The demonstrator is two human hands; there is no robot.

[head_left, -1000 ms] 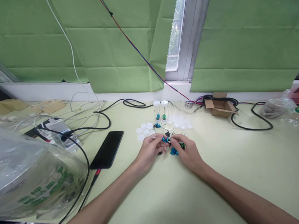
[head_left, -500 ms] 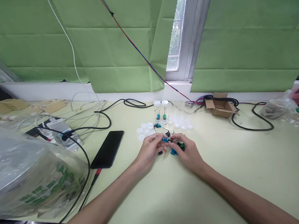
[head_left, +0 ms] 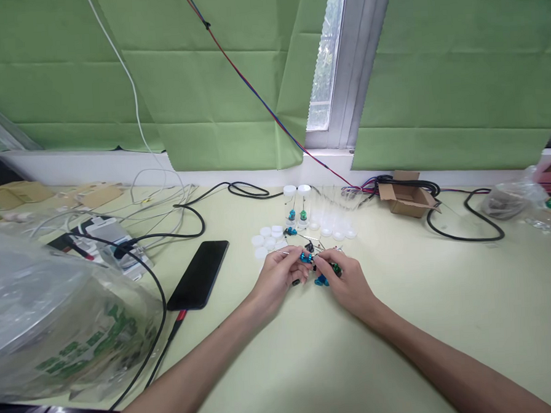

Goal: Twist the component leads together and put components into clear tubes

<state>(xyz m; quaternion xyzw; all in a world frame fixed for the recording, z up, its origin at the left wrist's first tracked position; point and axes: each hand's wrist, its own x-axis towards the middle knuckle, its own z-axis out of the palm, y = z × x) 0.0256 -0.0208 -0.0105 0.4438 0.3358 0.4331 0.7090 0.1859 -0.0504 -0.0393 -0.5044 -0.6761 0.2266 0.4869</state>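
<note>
At the frame's centre, your left hand (head_left: 272, 279) pinches a blue piece (head_left: 306, 258); your right hand (head_left: 351, 281) meets its end, though whether it grips I can't tell. It partly hides green parts (head_left: 336, 269); the left edge crops a plastic bag (head_left: 54, 310).

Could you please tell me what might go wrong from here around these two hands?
The small blue part pinched in the left hand might slip and get mixed up with the loose blue pieces near the right hand.
The loose white caps lie just beyond the left hand, so a stray movement could scatter them.
A forward reach could perhaps knock the capped clear tubes.
</note>
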